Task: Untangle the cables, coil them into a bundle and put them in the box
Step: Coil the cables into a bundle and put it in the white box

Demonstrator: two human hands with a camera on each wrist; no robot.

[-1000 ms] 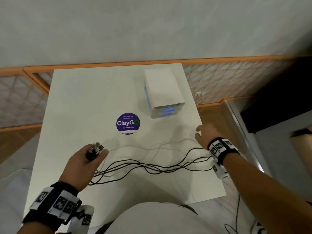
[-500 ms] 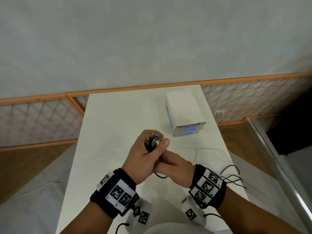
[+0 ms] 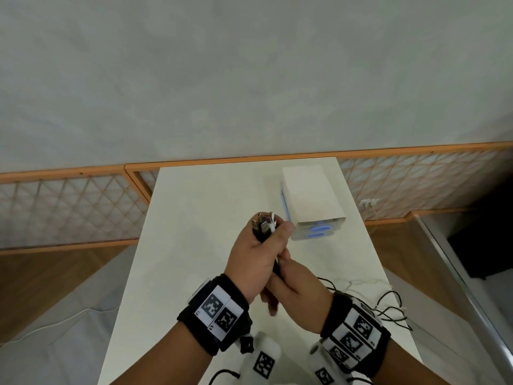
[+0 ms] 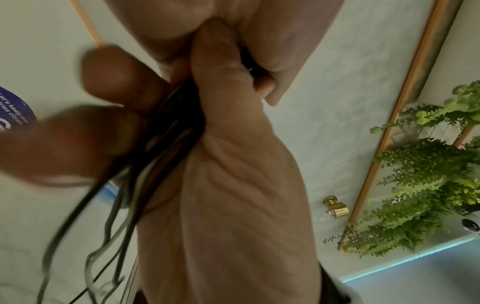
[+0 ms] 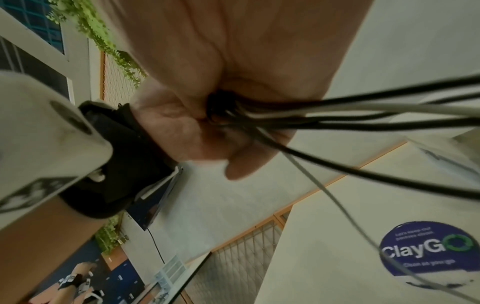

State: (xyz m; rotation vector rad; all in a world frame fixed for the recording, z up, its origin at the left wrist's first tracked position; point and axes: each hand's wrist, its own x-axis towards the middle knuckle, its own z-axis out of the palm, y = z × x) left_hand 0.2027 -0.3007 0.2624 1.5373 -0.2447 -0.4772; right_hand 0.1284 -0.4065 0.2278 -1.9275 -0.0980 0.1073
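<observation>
Several metal-tipped plug ends (image 3: 264, 224) bunched upward out of the left hand (image 3: 254, 257), fingers (image 4: 221, 78) curled tight round the thin black and white cables (image 5: 337, 115). Just below, right hand (image 3: 294, 287) closed on the same strands. Loose tails (image 3: 388, 307) trailing over the white worktop (image 3: 194, 245), near the white cardboard box (image 3: 311, 201). Probably light, limp, slippery: best gripped near the plugs.

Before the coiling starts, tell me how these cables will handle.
Likely floppy: the cables trail off in loose loops over the table. Probably light, since the left hand holds all the plugs in one fist. They may spring loose, so the right hand should keep its grip while coiling.
</observation>
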